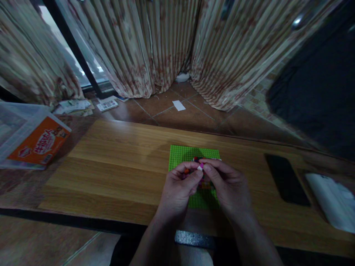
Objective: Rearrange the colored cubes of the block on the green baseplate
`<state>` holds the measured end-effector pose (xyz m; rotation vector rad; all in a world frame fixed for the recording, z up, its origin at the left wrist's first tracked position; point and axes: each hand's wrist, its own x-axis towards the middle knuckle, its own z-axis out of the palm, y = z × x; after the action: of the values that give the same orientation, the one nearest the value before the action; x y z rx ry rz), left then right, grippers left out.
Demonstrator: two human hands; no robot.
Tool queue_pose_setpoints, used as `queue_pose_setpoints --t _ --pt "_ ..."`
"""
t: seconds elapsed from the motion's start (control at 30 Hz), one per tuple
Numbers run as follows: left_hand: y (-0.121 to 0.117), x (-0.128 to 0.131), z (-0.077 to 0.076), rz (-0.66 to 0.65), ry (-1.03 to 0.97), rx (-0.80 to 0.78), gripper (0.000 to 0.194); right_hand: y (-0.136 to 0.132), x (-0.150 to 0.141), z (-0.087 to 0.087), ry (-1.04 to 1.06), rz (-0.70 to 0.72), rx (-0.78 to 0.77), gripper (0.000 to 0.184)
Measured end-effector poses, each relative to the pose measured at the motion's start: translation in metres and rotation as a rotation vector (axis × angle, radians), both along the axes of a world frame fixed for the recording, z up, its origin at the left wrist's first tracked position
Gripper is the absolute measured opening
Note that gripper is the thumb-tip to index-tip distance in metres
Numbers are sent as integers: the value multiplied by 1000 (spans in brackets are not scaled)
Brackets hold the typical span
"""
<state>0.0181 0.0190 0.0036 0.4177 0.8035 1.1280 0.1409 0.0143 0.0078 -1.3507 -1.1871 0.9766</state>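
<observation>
A green studded baseplate (177, 155) lies on the wooden table, partly covered by my hands. Above it my left hand (180, 184) pinches a small white toy brick (200, 168) between thumb and fingers. My right hand (229, 181) pinches a small magenta toy brick (202, 165), which touches the white one at the fingertips. Beneath and behind the fingers are several coloured bricks (205, 184) on the baseplate, in pink, orange, red and black. My hands hide much of that cluster, so its shape cannot be made out.
The table (116, 166) carries a black phone (287, 179) and a white packet (331, 199) on the right. A clear plastic box (22, 111) with an orange label stands at the left. Papers (74, 106) lie on the floor beyond, before striped curtains (155, 48).
</observation>
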Motion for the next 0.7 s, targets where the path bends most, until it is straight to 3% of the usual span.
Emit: queue_pose_setpoints --t 0.2,0.53,0.7 --pt "0 0 -1 39 44 38 34 -2 0 -1 3 58 73 13" --pt "-2 3 2 49 42 6 37 -6 -2 -2 -300 -80 357 15" --pt "-1 -1 1 56 22 -72 38 0 16 5 -110 -275 284 11"
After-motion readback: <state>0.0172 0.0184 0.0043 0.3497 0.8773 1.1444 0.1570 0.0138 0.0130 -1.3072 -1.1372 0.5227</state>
